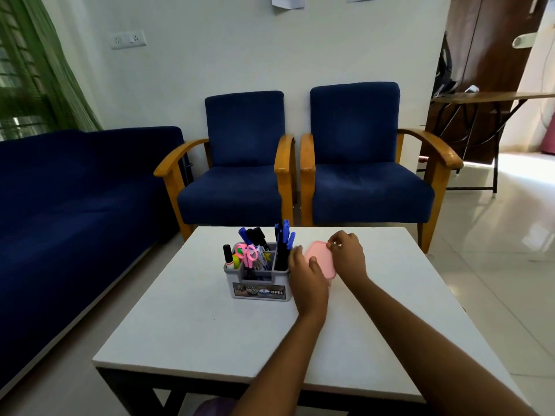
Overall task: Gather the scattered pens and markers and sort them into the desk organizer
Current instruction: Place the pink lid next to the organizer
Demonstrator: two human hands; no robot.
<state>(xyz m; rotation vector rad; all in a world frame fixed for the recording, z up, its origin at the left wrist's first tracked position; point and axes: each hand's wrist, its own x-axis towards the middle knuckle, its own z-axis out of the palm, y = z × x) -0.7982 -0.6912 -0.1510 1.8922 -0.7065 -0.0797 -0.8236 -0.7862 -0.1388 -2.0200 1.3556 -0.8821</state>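
Both the left hand point(307, 276) and right hand point(347, 253) grasp a pink lid point(320, 259) with curled fingers beside the filled desk organizer point(258, 283).

White table point(186, 325): grey desk organizer point(258, 288) standing on it, near far edge.

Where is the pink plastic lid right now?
In the head view, the pink plastic lid is held between the left hand and right hand, just right of the grey desk organizer.
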